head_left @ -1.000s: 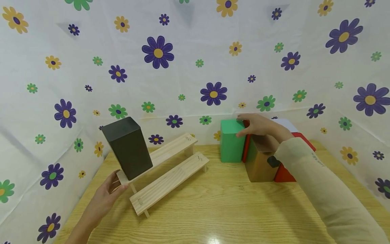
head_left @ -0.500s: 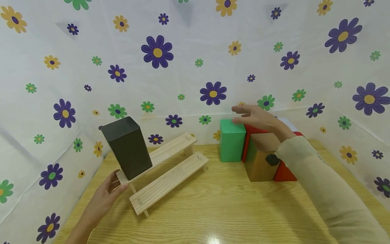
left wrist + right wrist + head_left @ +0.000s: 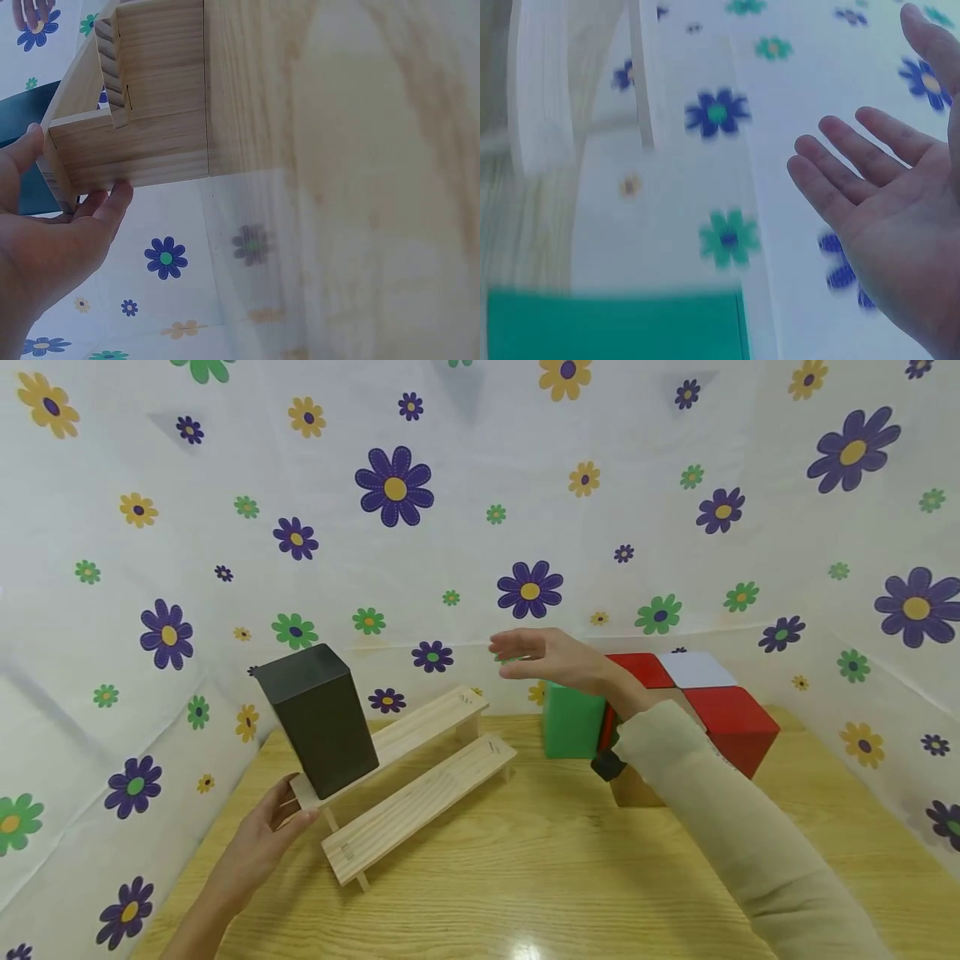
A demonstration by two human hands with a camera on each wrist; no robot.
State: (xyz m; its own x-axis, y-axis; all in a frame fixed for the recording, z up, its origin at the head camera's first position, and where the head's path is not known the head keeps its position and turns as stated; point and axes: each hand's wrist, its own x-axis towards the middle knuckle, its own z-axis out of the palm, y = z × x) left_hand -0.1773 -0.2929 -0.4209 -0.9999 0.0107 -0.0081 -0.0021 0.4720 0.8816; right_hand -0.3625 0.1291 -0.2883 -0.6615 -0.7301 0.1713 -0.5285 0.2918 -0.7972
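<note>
A two-tier wooden stand (image 3: 420,810) sits at an angle on the left of the table. On the near left end of its upper step stands a black box (image 3: 318,727). My left hand (image 3: 258,843) holds that end of the step. In the left wrist view, the thumb of the left hand (image 3: 56,244) lies on one side of the board's end and fingertips lie under the other. My right hand (image 3: 558,660) is in the air, holding nothing, between the stand and a green box (image 3: 572,727). Its fingers look extended in the right wrist view.
Right of the green box stand a red box (image 3: 731,714), a white-topped box (image 3: 697,670), another red box (image 3: 641,668) and a brown box (image 3: 637,789), partly hidden by the right forearm. A flower-patterned cloth (image 3: 465,552) hangs behind and beside the wooden table (image 3: 480,885).
My right hand has risen off the green box and moved left, away from the group of boxes. The left hand, the stand and the black box have stayed in place.
</note>
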